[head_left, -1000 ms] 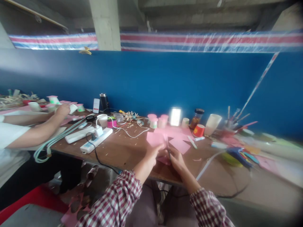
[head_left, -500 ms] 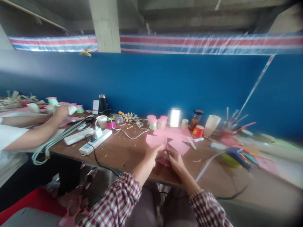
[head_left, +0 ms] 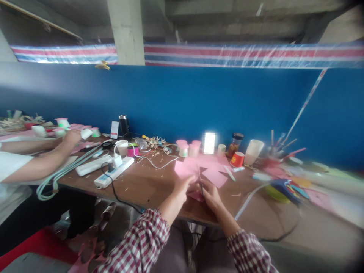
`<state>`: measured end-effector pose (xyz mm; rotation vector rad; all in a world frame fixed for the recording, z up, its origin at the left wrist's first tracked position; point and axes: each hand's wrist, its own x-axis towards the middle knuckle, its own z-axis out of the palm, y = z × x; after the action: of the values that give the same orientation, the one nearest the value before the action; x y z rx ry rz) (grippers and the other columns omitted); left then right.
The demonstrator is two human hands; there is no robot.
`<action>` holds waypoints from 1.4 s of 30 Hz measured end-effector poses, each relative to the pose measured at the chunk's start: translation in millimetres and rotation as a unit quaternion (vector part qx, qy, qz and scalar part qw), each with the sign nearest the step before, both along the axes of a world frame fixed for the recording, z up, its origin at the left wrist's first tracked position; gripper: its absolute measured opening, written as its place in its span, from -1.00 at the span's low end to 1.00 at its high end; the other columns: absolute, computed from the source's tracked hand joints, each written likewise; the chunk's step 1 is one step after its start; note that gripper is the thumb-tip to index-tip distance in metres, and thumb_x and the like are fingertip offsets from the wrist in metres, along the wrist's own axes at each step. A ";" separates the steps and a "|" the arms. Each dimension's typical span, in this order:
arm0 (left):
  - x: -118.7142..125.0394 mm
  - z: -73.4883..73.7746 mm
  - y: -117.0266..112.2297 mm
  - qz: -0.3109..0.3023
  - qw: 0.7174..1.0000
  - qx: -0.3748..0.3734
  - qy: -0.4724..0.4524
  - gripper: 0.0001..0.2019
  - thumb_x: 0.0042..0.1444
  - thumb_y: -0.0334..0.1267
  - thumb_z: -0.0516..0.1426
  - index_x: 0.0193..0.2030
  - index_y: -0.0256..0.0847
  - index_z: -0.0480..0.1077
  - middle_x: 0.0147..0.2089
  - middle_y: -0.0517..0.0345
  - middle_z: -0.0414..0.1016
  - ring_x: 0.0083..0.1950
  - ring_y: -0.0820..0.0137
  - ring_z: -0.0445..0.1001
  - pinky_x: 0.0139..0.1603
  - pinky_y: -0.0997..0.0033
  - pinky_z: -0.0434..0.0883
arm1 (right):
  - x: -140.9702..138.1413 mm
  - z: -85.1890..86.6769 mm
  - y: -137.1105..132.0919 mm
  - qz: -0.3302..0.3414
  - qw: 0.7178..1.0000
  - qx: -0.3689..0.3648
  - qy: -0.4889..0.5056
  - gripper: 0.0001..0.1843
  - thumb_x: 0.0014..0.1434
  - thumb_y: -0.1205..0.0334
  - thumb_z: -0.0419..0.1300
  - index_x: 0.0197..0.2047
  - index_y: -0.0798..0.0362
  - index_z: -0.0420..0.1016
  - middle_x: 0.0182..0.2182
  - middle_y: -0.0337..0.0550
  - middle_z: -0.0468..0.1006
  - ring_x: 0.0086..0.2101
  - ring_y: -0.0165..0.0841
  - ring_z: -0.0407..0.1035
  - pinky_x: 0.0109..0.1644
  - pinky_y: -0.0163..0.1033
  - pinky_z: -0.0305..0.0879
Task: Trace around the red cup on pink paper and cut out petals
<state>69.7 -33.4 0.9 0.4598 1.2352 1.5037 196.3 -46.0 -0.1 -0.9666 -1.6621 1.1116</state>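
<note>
My left hand (head_left: pixel 182 189) is closed on a sheet of pink paper (head_left: pixel 182 169), thumb on top. Close beside it, my right hand (head_left: pixel 211 194) is closed around a pair of scissors (head_left: pixel 199 173), whose blades point away from me over the paper. The fingers partly hide the handles, and where the blades meet the paper is hard to make out. Another pink piece (head_left: pixel 196 195) shows below my hands. Just right of the blades, a cut pink piece (head_left: pixel 215 176) lies on the brown table (head_left: pixel 159 185).
Pink-topped paper cups (head_left: pixel 183 150), a jar (head_left: pixel 235 145) and a red cup (head_left: pixel 237 159) stand behind the paper. At left are a power strip (head_left: pixel 114 172) with cables and a co-worker's hand (head_left: pixel 71 138) holding a white cup. A tape roll (head_left: pixel 280 189) lies right.
The scissors' blades have tilted slightly left. Both hands stay in nearly the same place, and the whole view has shifted a little.
</note>
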 end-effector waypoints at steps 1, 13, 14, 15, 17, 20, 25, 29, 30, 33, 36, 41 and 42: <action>0.1 -0.4 0.3 0.000 1.000 0.000 0.000 -0.77 -0.28 -0.33 0.32 -0.41 -0.34 0.46 -0.44 0.03 0.53 -0.47 0.38 0.50 -0.51 0.47 0.40 | 0.0 -0.1 0.1 -0.001 1.000 0.000 0.000 -0.56 0.03 -0.10 0.15 -0.30 0.15 0.51 -0.58 -0.18 0.48 -0.61 -0.41 0.29 -0.62 -0.37 0.22; -0.5 -0.3 1.1 -0.001 1.000 0.001 0.005 -0.78 -0.29 -0.34 0.32 -0.42 -0.35 0.47 -0.47 0.05 0.52 -0.49 0.40 0.48 -0.53 0.48 0.38 | 0.3 -2.2 1.6 -0.002 1.000 -0.006 -0.001 -0.53 0.02 -0.10 0.16 -0.26 0.17 0.51 -0.55 -0.15 0.50 -0.58 -0.38 0.32 -0.58 -0.35 0.23; -0.6 0.1 1.0 0.000 1.000 0.000 0.006 -0.77 -0.29 -0.34 0.32 -0.42 -0.35 0.47 -0.47 0.05 0.52 -0.49 0.40 0.48 -0.52 0.48 0.38 | 0.1 -2.7 1.8 -0.002 1.000 -0.008 0.000 -0.53 0.02 -0.10 0.16 -0.26 0.17 0.50 -0.55 -0.15 0.50 -0.59 -0.39 0.31 -0.59 -0.36 0.22; -0.7 0.6 1.0 0.002 1.000 -0.001 0.006 -0.77 -0.29 -0.34 0.32 -0.42 -0.35 0.47 -0.47 0.04 0.52 -0.49 0.40 0.48 -0.52 0.48 0.38 | -0.1 -3.0 1.9 -0.001 1.000 -0.010 0.001 -0.53 0.02 -0.10 0.16 -0.26 0.18 0.50 -0.55 -0.15 0.51 -0.61 -0.41 0.30 -0.60 -0.36 0.21; -1.1 1.6 0.7 0.004 1.000 -0.004 0.009 -0.77 -0.31 -0.34 0.33 -0.43 -0.35 0.47 -0.45 0.03 0.52 -0.48 0.41 0.48 -0.51 0.49 0.38 | -0.4 -2.8 1.8 0.002 1.000 -0.013 0.002 -0.52 0.01 -0.11 0.17 -0.26 0.18 0.50 -0.53 -0.14 0.51 -0.63 -0.43 0.28 -0.62 -0.37 0.19; -2.1 2.8 0.1 0.007 1.000 -0.006 0.015 -0.75 -0.32 -0.34 0.33 -0.41 -0.36 0.47 -0.42 0.02 0.53 -0.45 0.41 0.49 -0.49 0.50 0.38 | -0.7 -2.3 1.6 0.006 1.000 -0.016 0.004 -0.51 0.00 -0.12 0.17 -0.24 0.18 0.51 -0.54 -0.15 0.51 -0.62 -0.42 0.28 -0.62 -0.37 0.20; -3.3 4.0 -0.9 0.012 1.000 -0.013 0.019 -0.71 -0.32 -0.32 0.33 -0.37 -0.34 0.46 -0.41 0.03 0.53 -0.44 0.39 0.49 -0.48 0.47 0.38 | -0.6 -3.3 2.1 0.006 1.000 -0.020 0.003 -0.50 0.00 -0.13 0.17 -0.24 0.17 0.51 -0.58 -0.18 0.47 -0.66 -0.44 0.25 -0.63 -0.36 0.20; -1.8 6.3 -1.8 0.012 1.000 -0.015 0.019 -0.72 -0.29 -0.29 0.32 -0.37 -0.35 0.45 -0.45 0.02 0.52 -0.48 0.37 0.48 -0.52 0.44 0.38 | -0.2 -3.1 2.1 0.009 1.000 -0.020 0.000 -0.52 0.01 -0.11 0.17 -0.24 0.17 0.52 -0.57 -0.18 0.48 -0.64 -0.44 0.26 -0.62 -0.36 0.21; -0.7 7.0 -2.2 0.014 1.000 -0.015 0.018 -0.72 -0.28 -0.29 0.32 -0.38 -0.36 0.45 -0.45 0.01 0.52 -0.48 0.37 0.48 -0.52 0.44 0.38 | 0.0 -2.8 2.0 0.009 1.000 -0.018 -0.001 -0.52 0.01 -0.11 0.17 -0.24 0.17 0.52 -0.56 -0.18 0.48 -0.63 -0.43 0.26 -0.61 -0.37 0.22; 3.6 8.8 -3.1 0.025 0.999 -0.013 0.014 -0.72 -0.26 -0.30 0.32 -0.36 -0.36 0.44 -0.41 -0.02 0.53 -0.46 0.35 0.50 -0.50 0.43 0.40 | 0.3 -2.2 2.1 0.005 1.000 -0.014 -0.003 -0.53 0.00 -0.10 0.18 -0.24 0.17 0.52 -0.56 -0.19 0.47 -0.63 -0.43 0.27 -0.61 -0.37 0.22; 7.1 9.4 -3.3 0.043 0.999 -0.013 0.010 -0.73 -0.25 -0.33 0.31 -0.35 -0.34 0.43 -0.38 -0.04 0.53 -0.42 0.33 0.52 -0.47 0.42 0.43 | 0.2 -3.4 2.9 0.002 1.000 -0.013 -0.002 -0.53 -0.01 -0.09 0.19 -0.24 0.16 0.52 -0.59 -0.21 0.46 -0.64 -0.44 0.25 -0.62 -0.36 0.23; 8.1 10.3 -3.5 0.045 0.999 -0.012 0.005 -0.72 -0.29 -0.36 0.33 -0.37 -0.33 0.44 -0.45 0.00 0.52 -0.43 0.29 0.52 -0.46 0.39 0.44 | -0.5 -9.3 4.9 0.007 1.000 -0.025 0.007 -0.52 0.01 -0.10 0.18 -0.22 0.17 0.50 -0.64 -0.26 0.41 -0.69 -0.46 0.22 -0.65 -0.36 0.21; 7.9 10.6 -3.7 0.042 0.999 -0.011 0.005 -0.71 -0.30 -0.36 0.33 -0.36 -0.33 0.44 -0.47 0.01 0.51 -0.44 0.29 0.52 -0.46 0.37 0.44 | -0.4 -10.2 5.1 0.008 1.000 -0.026 0.009 -0.53 0.01 -0.09 0.18 -0.21 0.17 0.50 -0.65 -0.26 0.41 -0.70 -0.45 0.22 -0.65 -0.35 0.21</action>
<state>77.6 -37.1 11.4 0.4048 1.2911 1.5592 195.9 -40.8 -10.3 -0.9756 -1.6359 1.1769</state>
